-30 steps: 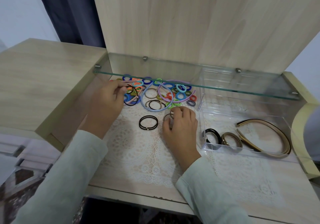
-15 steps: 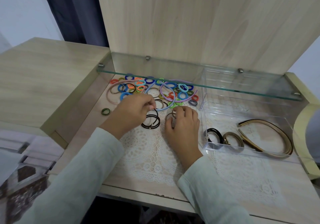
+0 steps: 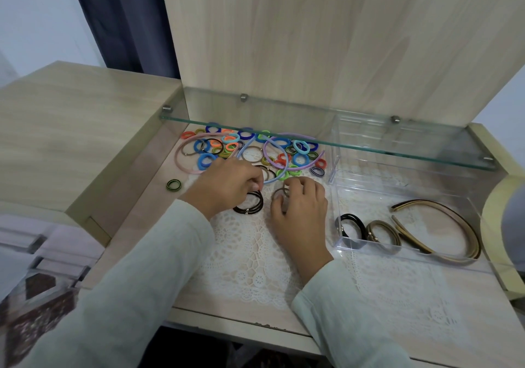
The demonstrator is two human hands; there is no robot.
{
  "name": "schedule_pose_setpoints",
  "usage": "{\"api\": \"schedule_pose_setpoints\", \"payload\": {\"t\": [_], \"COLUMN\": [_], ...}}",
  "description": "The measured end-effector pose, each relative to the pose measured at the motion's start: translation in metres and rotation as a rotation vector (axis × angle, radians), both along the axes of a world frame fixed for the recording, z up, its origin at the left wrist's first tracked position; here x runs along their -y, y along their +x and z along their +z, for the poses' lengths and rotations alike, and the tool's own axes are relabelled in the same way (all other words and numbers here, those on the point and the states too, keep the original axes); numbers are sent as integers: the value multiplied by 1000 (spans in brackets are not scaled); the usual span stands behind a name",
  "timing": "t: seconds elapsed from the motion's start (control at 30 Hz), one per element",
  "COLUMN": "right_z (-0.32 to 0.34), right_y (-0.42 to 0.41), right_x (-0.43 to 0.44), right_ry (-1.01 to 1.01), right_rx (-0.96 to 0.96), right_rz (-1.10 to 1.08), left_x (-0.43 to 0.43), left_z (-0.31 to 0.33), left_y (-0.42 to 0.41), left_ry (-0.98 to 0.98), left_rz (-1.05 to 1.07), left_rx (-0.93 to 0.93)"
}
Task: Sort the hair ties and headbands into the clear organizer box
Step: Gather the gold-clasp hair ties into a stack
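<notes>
Left grip (image 3: 227, 188): fingers curled, tips closed on the far edge of the dark ties (image 3: 250, 205), a small flat stack carrying tiny gold beads; how many loops are in the stack cannot be told. Right grip (image 3: 301, 211), just beside it: thumb and curled fingers hold one brown tie (image 3: 277, 194), which peeks out at the left of the fingers. Both work on a lace mat (image 3: 250, 257) spread over the pale wood surface (image 3: 147, 214).

Clear box (image 3: 412, 257) stands to the right of the right grip, its far part under the glass shelf (image 3: 284, 114). Front compartment, left to right:
- black ties (image 3: 352, 225), bunched, count unclear;
- bronze ties (image 3: 382, 232), bunched and touching the black ones;
- tan headbands (image 3: 443, 214), two, nested and lying flat, open ends pointing left, curve bulging right toward the box's end wall.

Unsorted pile (image 3: 255, 151) lies at the back of the surface, partly beneath the shelf edge: many small rings in blue, orange, green, teal and red, too overlapped to count. Three headbands lie in it, all flat:
- pink headband (image 3: 181, 159), curve bulging left, opening to the right;
- lilac headband (image 3: 295, 134), arching over the right half of the pile;
- blue headband (image 3: 277, 178), partly hidden behind the left grip.

One green-and-black striped tie (image 3: 174, 185) lies alone, well left of the pile, on bare wood.
</notes>
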State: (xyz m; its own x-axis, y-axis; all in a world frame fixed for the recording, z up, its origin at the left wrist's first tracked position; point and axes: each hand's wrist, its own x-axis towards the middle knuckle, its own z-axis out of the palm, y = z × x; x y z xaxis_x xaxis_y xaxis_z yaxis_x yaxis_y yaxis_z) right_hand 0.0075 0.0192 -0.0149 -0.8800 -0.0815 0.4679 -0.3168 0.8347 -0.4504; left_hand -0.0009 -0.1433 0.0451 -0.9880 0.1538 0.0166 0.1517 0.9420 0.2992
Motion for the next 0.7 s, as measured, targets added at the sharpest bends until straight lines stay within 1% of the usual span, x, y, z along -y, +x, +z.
{"api": "schedule_pose_setpoints", "payload": {"t": [0.13, 0.2, 0.3, 0.37, 0.43, 0.5, 0.6, 0.7], "right_z": [0, 0, 1, 1, 1, 0, 0, 0], "right_y": [0, 0, 1, 0, 0, -1, -1, -1], "right_x": [0, 0, 0, 0, 0, 0, 1, 1], "right_ry": [3, 3, 4, 3, -1, -5, -13, -40], "right_rx": [6, 4, 6, 7, 11, 20, -3, -21], "right_rz": [0, -1, -2, -4, -3, 0, 1, -7], "left_x": [1, 2, 8, 13, 20, 26, 35, 45], "left_z": [-6, -9, -18, -27, -37, -46, -56, -62], "left_y": [-2, -2, -1, 3, 8, 14, 22, 26], "left_ry": [-43, -32, 90, 191, 234, 203, 80, 38], "left_rz": [-27, -41, -55, -47, -5, 73, 212, 310], "left_rx": [-35, -54, -111, -207, -321, -459, -636, -658]}}
